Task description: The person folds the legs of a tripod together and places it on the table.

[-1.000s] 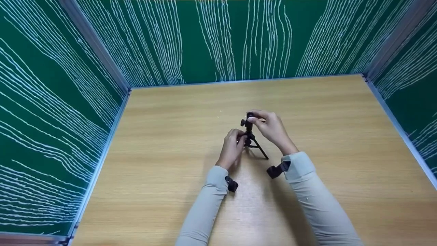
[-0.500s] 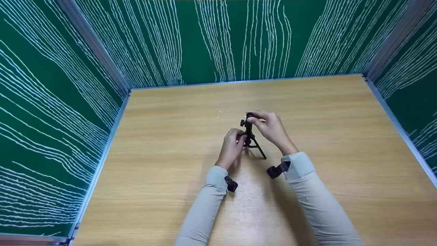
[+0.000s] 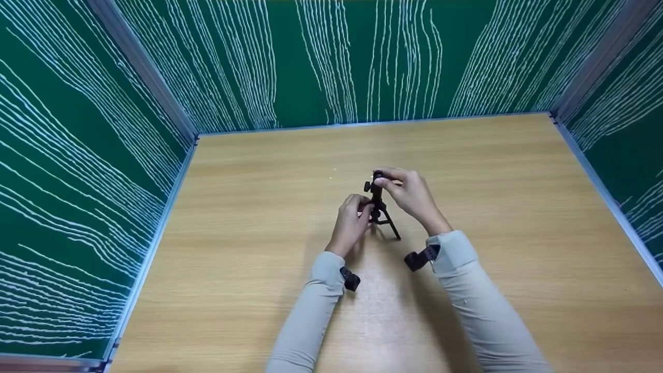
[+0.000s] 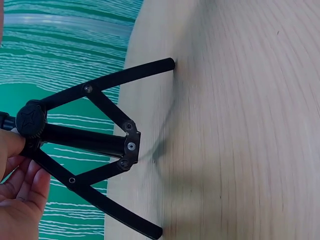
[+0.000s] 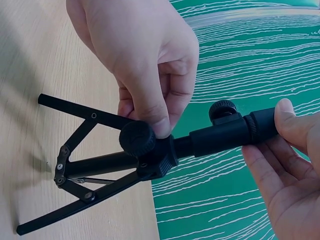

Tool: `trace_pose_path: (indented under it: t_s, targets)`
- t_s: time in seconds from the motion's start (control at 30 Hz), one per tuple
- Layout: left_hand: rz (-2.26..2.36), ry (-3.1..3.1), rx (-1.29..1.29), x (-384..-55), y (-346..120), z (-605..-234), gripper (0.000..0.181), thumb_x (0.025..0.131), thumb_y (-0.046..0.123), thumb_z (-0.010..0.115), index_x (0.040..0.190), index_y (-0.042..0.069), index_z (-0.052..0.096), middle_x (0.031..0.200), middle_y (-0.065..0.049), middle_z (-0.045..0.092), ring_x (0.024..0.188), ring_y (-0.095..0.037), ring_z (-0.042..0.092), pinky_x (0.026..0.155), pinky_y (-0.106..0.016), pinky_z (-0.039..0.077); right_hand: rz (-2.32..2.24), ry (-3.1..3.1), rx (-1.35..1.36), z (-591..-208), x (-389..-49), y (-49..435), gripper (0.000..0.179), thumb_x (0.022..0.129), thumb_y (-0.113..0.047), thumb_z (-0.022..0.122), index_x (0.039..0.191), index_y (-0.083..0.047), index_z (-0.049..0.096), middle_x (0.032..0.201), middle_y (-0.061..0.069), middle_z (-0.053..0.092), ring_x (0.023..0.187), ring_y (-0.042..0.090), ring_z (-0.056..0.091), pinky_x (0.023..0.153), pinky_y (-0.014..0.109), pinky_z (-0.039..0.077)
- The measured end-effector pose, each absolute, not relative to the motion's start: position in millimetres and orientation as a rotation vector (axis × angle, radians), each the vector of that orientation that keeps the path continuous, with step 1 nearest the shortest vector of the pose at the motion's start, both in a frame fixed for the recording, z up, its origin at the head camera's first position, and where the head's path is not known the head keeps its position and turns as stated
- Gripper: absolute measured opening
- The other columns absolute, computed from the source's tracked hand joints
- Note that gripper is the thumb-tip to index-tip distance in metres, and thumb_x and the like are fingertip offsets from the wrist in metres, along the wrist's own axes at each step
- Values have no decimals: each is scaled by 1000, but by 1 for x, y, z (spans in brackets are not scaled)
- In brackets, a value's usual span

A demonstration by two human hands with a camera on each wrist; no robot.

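Apparently mid-adjustment: black tripod [image 3: 377, 199] held at two levels

It stands roughly upright near the middle of the worktop [image 3: 233, 217], its spread legs [image 4: 131, 74] seeming to rest there. The step looks like setting the upper tube [image 5: 220, 137]; the next move probably calls for a firm hold below and a measured twist above. Lower down, the left hand [image 3: 351, 224] pinches the collar [image 5: 162, 161] beside the large knob [image 5: 136, 139]. Higher, the right hand [image 3: 413, 196] grips the top end [image 5: 264, 123] between thumb and fingers, reaching in from the right.
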State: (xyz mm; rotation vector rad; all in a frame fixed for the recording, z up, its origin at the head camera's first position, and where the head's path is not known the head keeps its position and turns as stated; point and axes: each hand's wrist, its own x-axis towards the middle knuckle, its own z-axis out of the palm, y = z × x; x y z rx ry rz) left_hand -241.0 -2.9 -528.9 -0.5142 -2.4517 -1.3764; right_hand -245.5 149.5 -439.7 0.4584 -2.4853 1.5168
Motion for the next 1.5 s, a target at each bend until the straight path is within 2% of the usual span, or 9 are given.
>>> trace_pose_path:
  t_s: [1.2,1.5]
  targets:
    - [-1379,-2420,-507,-238,-5,-522,10,94,8,59,97,-1,62,94,-11,63,84,-19,64,80,-22,53,1440,-2531,435,-436,-246,145,27,89,-10,67,114,1,68,115,20,68,108,33,64,95,45,51]
    - [-1365,-2395,-507,-239,-5,-522,9,93,7,59,96,-1,62,93,-10,63,84,-20,64,80,-23,53,1438,-2532,445,-437,-246,145,27,89,-9,66,114,2,68,112,20,69,105,32,65,92,45,52]
